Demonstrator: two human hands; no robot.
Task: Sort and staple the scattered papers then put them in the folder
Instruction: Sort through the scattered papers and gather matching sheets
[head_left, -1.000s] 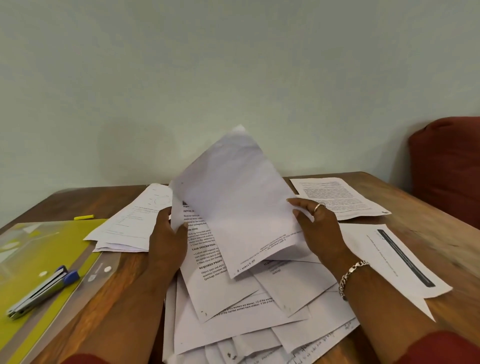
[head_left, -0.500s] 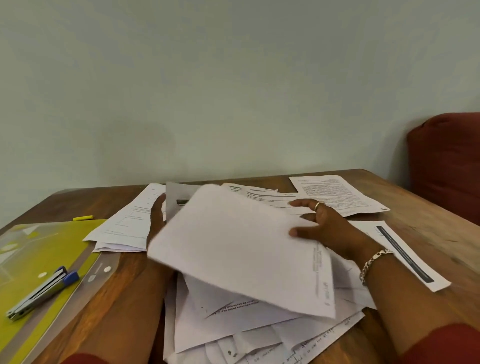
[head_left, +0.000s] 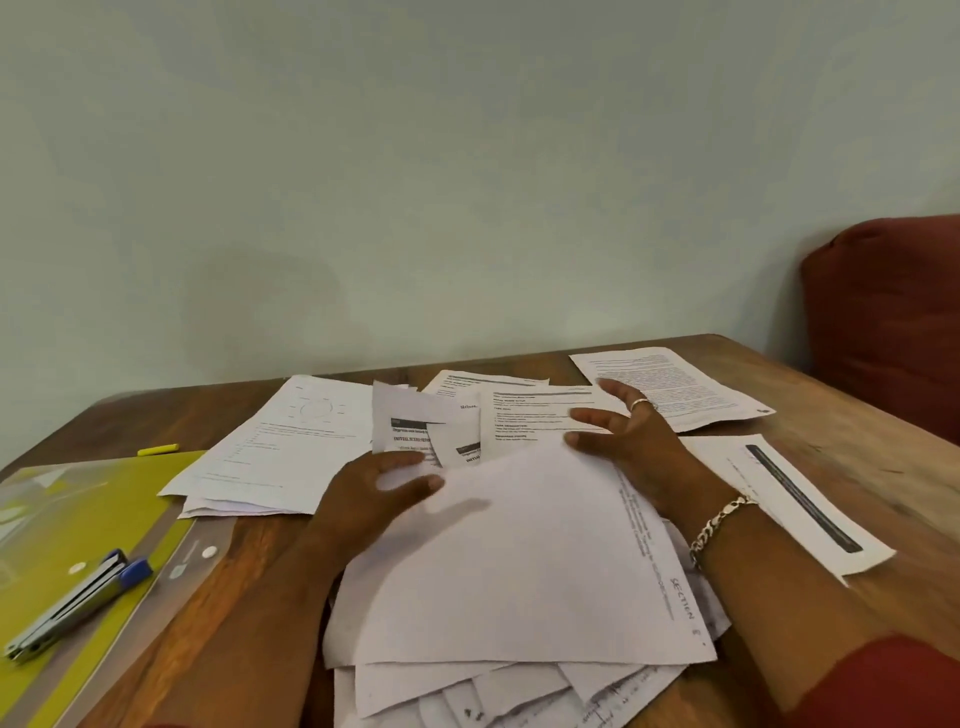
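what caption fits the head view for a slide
Both hands sorting scattered white papers beside a yellow plastic folder.

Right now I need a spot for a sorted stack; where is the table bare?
Bare wood shows between the folder and the central pile, and along the right edge beyond the barred sheet. The middle is crowded with overlapping papers under both hands.

I count one yellow folder (head_left: 93, 499), one stapler (head_left: 78, 605), one yellow highlighter (head_left: 157, 449), and many loose papers (head_left: 524, 561), too overlapped to number.
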